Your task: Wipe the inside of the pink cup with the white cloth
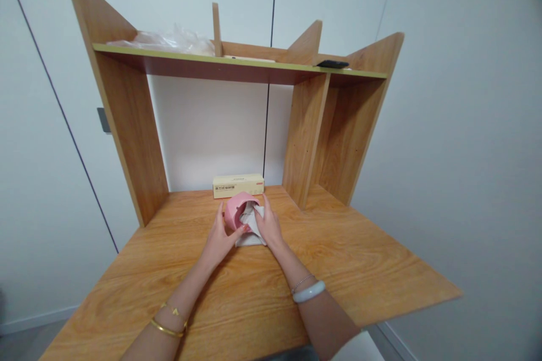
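Left hand [219,240] grips tilted pink container [235,202]. Right hand [270,227] holds pale cloth [250,219] bunched in its opening. Box [238,185] sits behind.

Pink rounded container [240,201] tipped, open toward viewer, over table [241,293]; pale grey cloth [250,240] bunched partly inside, rest below.

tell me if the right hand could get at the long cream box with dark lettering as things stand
Probably yes, if the right hand lets go of the pale grey cloth: the long cream box has its right end seemingly unobstructed just beyond, though the round pink vessel is before its middle.
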